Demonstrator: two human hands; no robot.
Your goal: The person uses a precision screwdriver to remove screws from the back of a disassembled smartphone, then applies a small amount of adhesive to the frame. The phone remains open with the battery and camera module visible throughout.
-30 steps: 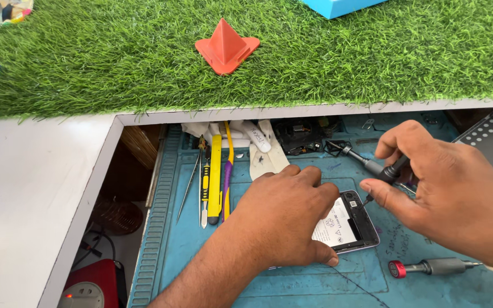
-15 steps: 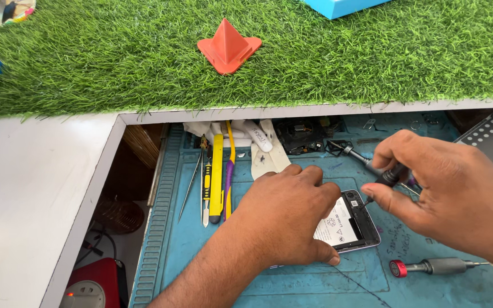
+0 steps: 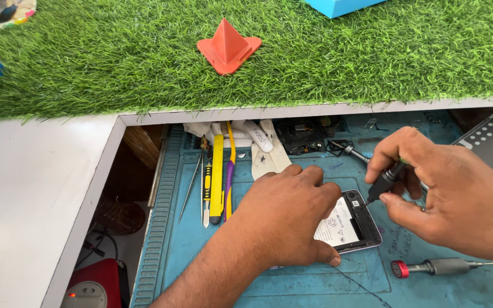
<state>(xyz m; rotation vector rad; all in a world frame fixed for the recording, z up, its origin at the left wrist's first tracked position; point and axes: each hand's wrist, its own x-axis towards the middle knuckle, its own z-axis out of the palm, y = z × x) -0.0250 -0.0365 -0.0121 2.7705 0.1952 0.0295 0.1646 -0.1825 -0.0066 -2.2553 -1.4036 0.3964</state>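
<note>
An opened phone (image 3: 354, 226) with its back off lies on a blue work mat (image 3: 201, 268). My left hand (image 3: 283, 219) presses flat on the phone and covers most of it. My right hand (image 3: 446, 194) pinches a small black screwdriver (image 3: 384, 181), its tip touching the phone's upper right corner. A second screwdriver (image 3: 437, 266) with a red cap lies on the mat below my right hand.
Tweezers (image 3: 191, 185), a yellow cutter (image 3: 217, 177) and other hand tools lie at the mat's left. An orange cone (image 3: 227, 45) sits on green artificial grass (image 3: 343, 57) behind. A white ledge (image 3: 24, 194) runs on the left, a red device (image 3: 101, 279) below it.
My right hand has brought the black screwdriver down from a slanted hold, so its tip now meets the phone's corner. My left hand has stayed on the phone.
</note>
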